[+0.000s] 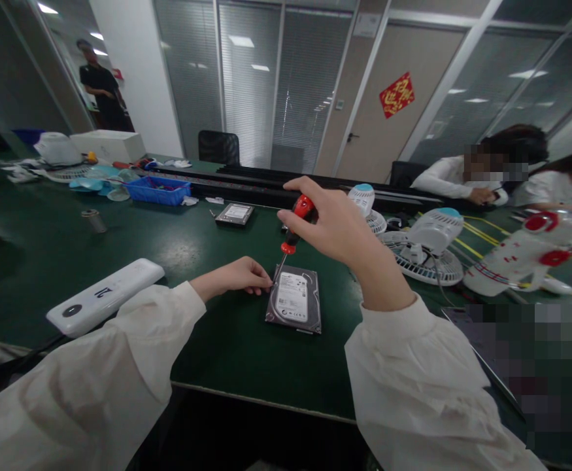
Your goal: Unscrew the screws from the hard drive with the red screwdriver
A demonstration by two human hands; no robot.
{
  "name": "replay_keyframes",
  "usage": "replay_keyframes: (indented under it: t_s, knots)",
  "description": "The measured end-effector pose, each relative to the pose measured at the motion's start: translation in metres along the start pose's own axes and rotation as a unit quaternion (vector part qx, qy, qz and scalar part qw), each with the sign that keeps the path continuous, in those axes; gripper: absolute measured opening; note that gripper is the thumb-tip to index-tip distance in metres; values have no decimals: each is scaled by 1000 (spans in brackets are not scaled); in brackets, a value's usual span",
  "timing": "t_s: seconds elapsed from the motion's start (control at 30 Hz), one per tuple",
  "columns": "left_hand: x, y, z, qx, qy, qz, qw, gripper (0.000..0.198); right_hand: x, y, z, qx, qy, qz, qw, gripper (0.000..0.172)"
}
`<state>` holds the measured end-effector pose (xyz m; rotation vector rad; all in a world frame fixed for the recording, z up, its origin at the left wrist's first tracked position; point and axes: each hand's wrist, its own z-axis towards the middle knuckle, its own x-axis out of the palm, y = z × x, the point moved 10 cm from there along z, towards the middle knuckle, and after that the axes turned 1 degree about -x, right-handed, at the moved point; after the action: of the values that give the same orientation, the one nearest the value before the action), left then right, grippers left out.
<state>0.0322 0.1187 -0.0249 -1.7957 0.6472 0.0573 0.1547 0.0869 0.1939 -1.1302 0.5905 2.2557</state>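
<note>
- Gripping red/black screwdriver (302, 209) in R hand (337, 219), aimed down at upper-left edge of HDD (293, 297).
- Holding L hand (241, 275) by screwdriver tip w/ fingertips close together; can't tell if pinching smth.
- Can see HDD flat, label up, on green tabletop (227, 353) nr front edge, w/ 2nd HDD (235, 214) farther back.

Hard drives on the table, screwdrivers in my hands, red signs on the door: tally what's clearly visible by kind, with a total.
Hard drives: 2
Screwdriver: 1, in the right hand
Red sign: 1
Total: 4
</note>
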Motion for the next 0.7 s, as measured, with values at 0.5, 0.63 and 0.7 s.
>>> replay_keyframes:
  t_s: [0.5,0.63,0.7]
  knots:
    - [0,-1,-3,-9,0,-2,1000,26,0,-1,0,-7,4,-5,1000,45]
    - [0,0,-1,-6,2,-2,1000,25,1,2,-1,-22,8,12,1000,45]
    - [0,1,0,-3,3,-2,1000,22,3,3,0,-37,4,23,999,41]
